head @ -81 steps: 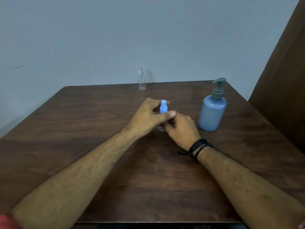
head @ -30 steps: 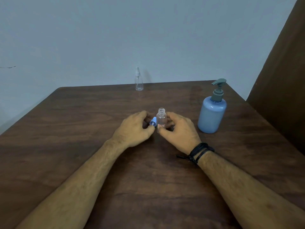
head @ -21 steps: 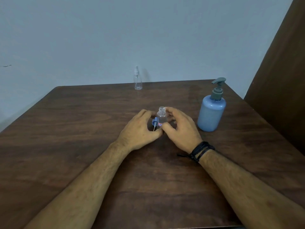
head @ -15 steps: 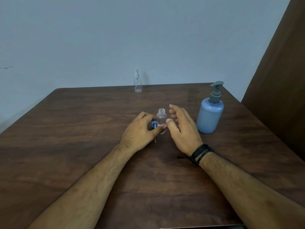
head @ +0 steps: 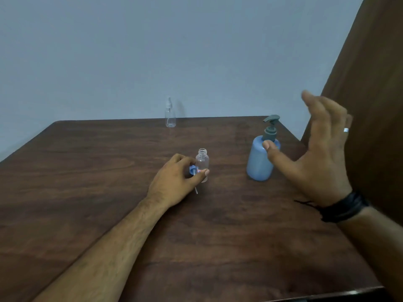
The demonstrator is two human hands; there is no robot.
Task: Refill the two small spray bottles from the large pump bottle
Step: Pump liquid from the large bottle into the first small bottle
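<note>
Left hand (head: 174, 182) gripping uncapped small bottle (head: 202, 163) w/ cap; right hand (head: 314, 153) spread, empty, nearing pump bottle (head: 260, 160): next, pump fill

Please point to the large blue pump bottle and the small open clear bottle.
Large blue plastic pump bottle (head: 258, 164), head view, on its round body.
Small open clear plastic bottle (head: 202, 160), head view, on its shoulder.

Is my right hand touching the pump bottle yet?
Cannot tell. In the head view the right hand is open, its thumb overlapping the pump bottle; no gap shows.
</note>
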